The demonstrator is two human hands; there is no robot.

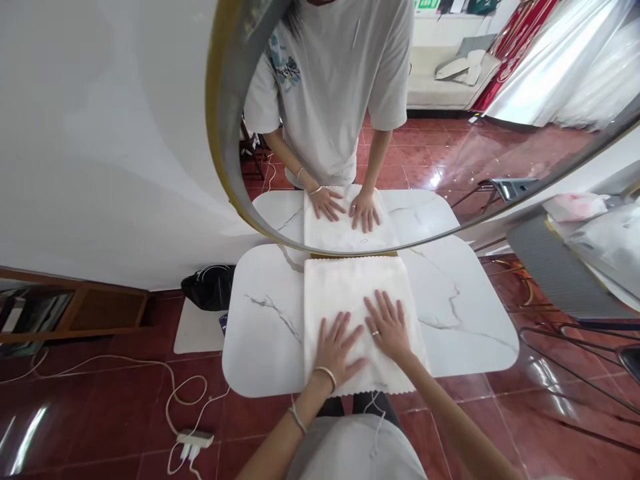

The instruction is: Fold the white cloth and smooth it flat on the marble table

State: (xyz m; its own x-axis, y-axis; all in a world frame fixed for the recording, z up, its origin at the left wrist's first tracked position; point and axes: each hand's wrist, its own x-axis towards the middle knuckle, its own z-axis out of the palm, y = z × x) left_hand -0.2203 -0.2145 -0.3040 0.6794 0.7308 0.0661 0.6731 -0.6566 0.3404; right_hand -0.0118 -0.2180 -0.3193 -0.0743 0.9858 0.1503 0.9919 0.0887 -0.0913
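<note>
A white cloth [333,287] with scalloped edges, perhaps a towel, lies spread flat across the middle of a white marbled table [265,333]. My left hand [337,347] rests palm down on its left half, fingers spread, with bangles on the wrist. To the right and slightly farther forward, my right hand [389,327] also lies flat on the cloth, fingers apart, a ring on one finger. Neither hand grips anything. The cloth's near edge reaches the table's front edge.
A large round mirror [227,133] stands behind the table and reflects my body and both hands. A black bag [209,288] is at the left. A power strip [195,438] with cables lies on the red tiled floor. A grey chair [565,260] holding plastic bags stands right.
</note>
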